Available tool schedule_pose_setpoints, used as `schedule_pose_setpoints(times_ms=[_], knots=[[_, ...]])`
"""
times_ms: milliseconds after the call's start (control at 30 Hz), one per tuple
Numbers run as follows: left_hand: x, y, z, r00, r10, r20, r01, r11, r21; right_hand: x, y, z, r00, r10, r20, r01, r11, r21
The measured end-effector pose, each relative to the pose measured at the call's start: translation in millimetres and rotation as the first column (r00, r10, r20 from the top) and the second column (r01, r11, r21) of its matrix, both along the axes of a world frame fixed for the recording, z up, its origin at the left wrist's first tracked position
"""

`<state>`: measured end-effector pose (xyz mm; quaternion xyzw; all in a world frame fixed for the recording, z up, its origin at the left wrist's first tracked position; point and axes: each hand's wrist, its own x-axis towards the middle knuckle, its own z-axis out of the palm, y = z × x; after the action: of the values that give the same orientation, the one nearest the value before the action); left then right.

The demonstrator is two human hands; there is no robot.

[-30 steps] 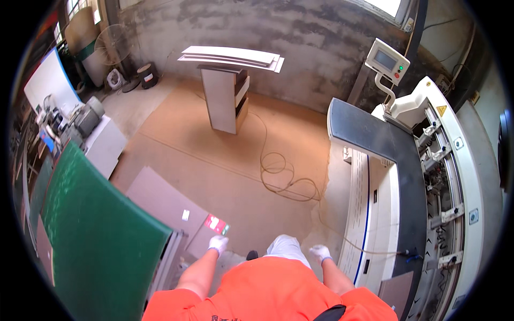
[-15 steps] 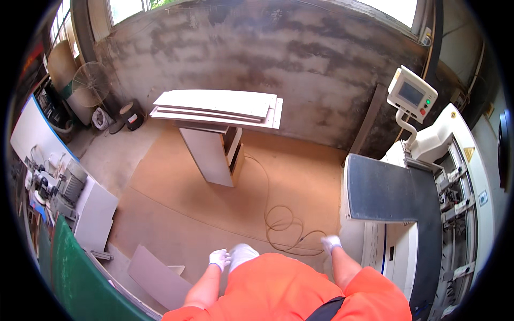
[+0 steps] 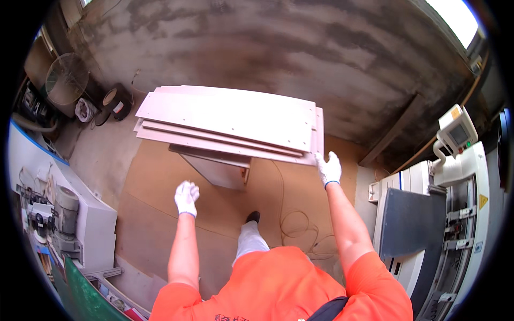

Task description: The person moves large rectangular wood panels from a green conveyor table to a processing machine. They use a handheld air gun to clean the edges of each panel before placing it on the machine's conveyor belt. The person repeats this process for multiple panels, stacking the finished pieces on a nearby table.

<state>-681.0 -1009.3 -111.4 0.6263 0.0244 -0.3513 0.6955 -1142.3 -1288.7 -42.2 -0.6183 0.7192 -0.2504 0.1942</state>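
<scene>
A stack of white panels (image 3: pixel 230 119) with small drilled holes lies across the top of a narrow cabinet frame (image 3: pixel 214 168) ahead of me. My right hand (image 3: pixel 328 167), in a white glove, is at the stack's near right corner, fingers spread, seeming to touch the panel edge. Short of the stack's near edge, my left hand (image 3: pixel 186 198), also gloved in white, hangs in the air with its fingers curled in and nothing seen in them. The lower part of the cabinet is partly hidden under the panels.
To the right stands a white machine with a dark table (image 3: pixel 412 219) and a control screen (image 3: pixel 458 134). A coiled hose (image 3: pixel 297 224) lies on the brown floor sheet. At left are a machine with a motor (image 3: pixel 67 208), a black bucket (image 3: pixel 116 102) and a fan (image 3: pixel 67 78).
I have stepped closer to the panel stack. Both arms have lifted forward from beside my body, and my right hand has come up to the stack's corner.
</scene>
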Motion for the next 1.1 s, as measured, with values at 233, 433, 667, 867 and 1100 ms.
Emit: schedule_pose_setpoints(times_ms=[233,433,667,867,1100], knots=[[90.9,-155.8,56.5,0.999,-0.018,-0.027,0.020,0.996,0.087,66.7,-75.4,25.4,0.995,-0.005,0.102,-0.023,0.963,0.268],[85.5,-187.5,50.9,0.984,-0.017,-0.178,0.021,1.000,0.022,80.2,-44.2,37.0,0.995,-0.101,-0.009,0.100,0.963,0.250],[87.5,-186.4,24.5,0.953,-0.019,-0.303,0.003,0.999,-0.052,71.5,-13.5,38.9,0.987,-0.140,0.081,0.114,0.957,0.266],[92.1,-183.6,8.8,0.958,-0.053,-0.281,0.020,0.993,-0.120,82.0,-22.1,41.2,0.989,-0.077,0.127,0.050,0.978,0.201],[89.5,-161.4,8.3,0.967,-0.033,-0.253,0.017,0.998,-0.065,81.6,11.5,59.1,0.993,-0.117,0.004,0.109,0.936,0.334]])
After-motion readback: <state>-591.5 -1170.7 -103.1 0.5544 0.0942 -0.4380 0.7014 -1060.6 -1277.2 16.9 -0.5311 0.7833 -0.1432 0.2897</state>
